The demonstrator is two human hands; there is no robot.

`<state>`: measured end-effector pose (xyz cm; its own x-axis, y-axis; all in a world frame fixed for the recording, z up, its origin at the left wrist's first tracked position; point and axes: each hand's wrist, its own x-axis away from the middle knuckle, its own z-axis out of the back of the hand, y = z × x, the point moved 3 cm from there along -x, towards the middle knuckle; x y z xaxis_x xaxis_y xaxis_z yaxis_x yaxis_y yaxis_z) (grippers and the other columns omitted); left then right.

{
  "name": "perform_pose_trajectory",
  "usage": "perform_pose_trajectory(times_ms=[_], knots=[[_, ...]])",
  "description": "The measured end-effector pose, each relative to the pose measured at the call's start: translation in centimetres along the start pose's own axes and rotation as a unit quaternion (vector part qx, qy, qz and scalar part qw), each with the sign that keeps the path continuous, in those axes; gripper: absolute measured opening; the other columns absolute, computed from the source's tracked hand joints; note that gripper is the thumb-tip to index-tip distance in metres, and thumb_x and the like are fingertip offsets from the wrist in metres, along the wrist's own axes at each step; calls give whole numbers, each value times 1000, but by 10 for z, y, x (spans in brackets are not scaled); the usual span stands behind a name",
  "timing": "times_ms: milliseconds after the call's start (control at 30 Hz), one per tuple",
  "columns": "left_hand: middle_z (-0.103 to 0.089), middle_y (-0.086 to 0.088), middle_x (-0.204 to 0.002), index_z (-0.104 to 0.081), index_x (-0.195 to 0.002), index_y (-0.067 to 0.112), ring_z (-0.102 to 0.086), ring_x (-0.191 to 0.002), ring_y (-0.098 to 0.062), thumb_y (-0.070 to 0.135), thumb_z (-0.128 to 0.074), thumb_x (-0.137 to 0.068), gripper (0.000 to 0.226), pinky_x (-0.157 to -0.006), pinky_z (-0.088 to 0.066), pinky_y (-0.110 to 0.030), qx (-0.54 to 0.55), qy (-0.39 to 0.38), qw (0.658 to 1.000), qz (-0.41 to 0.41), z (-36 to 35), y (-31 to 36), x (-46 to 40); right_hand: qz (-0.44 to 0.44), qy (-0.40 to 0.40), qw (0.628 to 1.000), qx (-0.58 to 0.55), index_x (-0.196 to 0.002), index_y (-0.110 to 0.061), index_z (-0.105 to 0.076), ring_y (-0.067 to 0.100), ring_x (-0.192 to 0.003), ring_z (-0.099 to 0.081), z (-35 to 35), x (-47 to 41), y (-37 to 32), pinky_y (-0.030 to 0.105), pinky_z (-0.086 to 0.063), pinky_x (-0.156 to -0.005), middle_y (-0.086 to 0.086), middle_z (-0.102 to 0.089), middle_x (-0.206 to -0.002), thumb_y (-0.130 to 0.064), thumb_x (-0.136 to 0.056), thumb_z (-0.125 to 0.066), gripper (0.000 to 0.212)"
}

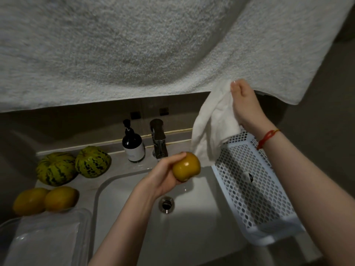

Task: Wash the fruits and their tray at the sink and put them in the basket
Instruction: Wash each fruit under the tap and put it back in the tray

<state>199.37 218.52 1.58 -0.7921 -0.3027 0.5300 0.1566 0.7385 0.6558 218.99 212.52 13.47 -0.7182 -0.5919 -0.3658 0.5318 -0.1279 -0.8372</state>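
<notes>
My left hand (163, 175) grips a yellow-orange fruit (186, 167) above the white sink (201, 223), just in front of the tap. My right hand (245, 104) is raised over the far end of the white perforated basket (255, 189) and holds a small white cloth (211, 127) that hangs down from it. Two green striped melons (73, 166) and two yellow fruits (46, 200) lie on the counter left of the sink. The clear plastic tray (48, 237) sits at the lower left.
A chrome tap (158, 139) and a dark pump bottle (133, 146) stand behind the sink. A large white towel (134, 45) hangs across the top of the view. The drain (166, 204) lies in the sink bottom.
</notes>
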Motion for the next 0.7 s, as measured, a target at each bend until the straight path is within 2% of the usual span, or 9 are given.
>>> perform_pose_trajectory(times_ms=[100, 167, 200, 300, 367, 500, 600, 633, 700], knots=[[-52, -12, -122, -42, -124, 15, -56, -107, -27, 12, -66, -64, 65, -81, -52, -31, 0, -39, 997, -60, -9, 13, 10, -4, -30, 1000, -9, -82, -18, -46, 5, -70, -44, -2, -1, -22, 23, -40, -69, -2, -48, -78, -24, -102, -31, 26], [-51, -6, -121, -45, -117, 21, -56, -107, -22, 20, -71, -60, 63, -74, -55, -25, -56, -34, 991, -117, -13, 22, 18, -45, -37, 996, -60, -98, -10, -54, 15, -85, -55, -2, -2, -32, 34, -48, -79, 14, -60, -98, -24, -102, -31, 28], [-51, -2, -120, -47, -112, 26, -57, -105, -19, 27, -73, -58, 60, -70, -56, -22, -91, -29, 985, -146, -14, 25, 23, -69, -38, 992, -96, -109, -3, -54, 19, -90, -58, -1, -1, -37, 32, -52, -80, 19, -60, -108, -23, -103, -31, 31], [-50, 1, -120, -51, -108, 39, -58, -102, -18, 43, -76, -49, 65, -64, -54, -19, -148, -10, 965, -215, -12, 33, 34, -132, -35, 971, -198, -119, -2, -50, 14, -81, -61, -3, 1, -44, 19, -55, -58, 13, -59, -104, -22, -103, -31, 33], [-48, 0, -124, -51, -111, 43, -59, -103, -20, 40, -83, -46, 72, -65, -54, -21, -142, -10, 961, -239, -6, 38, 38, -176, -43, 954, -239, -120, -7, -49, 13, -77, -63, -7, 5, -47, 21, -54, -50, 9, -61, -100, -25, -103, -32, 31], [-63, 0, -112, -54, -112, 34, -69, -92, -17, 24, -92, -33, 88, -66, -56, -25, -119, -52, 969, -211, 4, 41, 43, -240, -110, 903, -338, -124, -1, -49, 18, -74, -68, -25, 20, -51, 27, -55, -54, 13, -67, -96, -26, -102, -37, 35], [-72, -1, -96, -61, -101, 20, -71, -82, -12, 32, -91, -37, 72, -65, -56, -23, -121, -48, 973, -191, 13, 38, 44, -275, -133, 871, -384, -97, -3, -57, 15, -59, -69, -37, 38, -43, 25, -56, -51, 7, -71, -68, -24, -100, -40, 28], [-69, -2, -98, -61, -100, 18, -71, -81, -11, 30, -85, -47, 60, -64, -56, -22, -119, -33, 976, -180, 17, 36, 45, -287, -132, 863, -395, -97, -3, -57, 16, -61, -69, -39, 44, -37, 27, -58, -55, 8, -71, -68, -24, -100, -41, 26], [-68, -3, -98, -59, -100, 16, -71, -82, -12, 27, -76, -53, 51, -64, -57, -23, -108, 9, 982, -155, 29, 31, 46, -310, -138, 845, -414, -111, -3, -55, 22, -86, -69, -40, 57, -20, 34, -58, -77, 15, -70, -94, -25, -98, -46, 28]])
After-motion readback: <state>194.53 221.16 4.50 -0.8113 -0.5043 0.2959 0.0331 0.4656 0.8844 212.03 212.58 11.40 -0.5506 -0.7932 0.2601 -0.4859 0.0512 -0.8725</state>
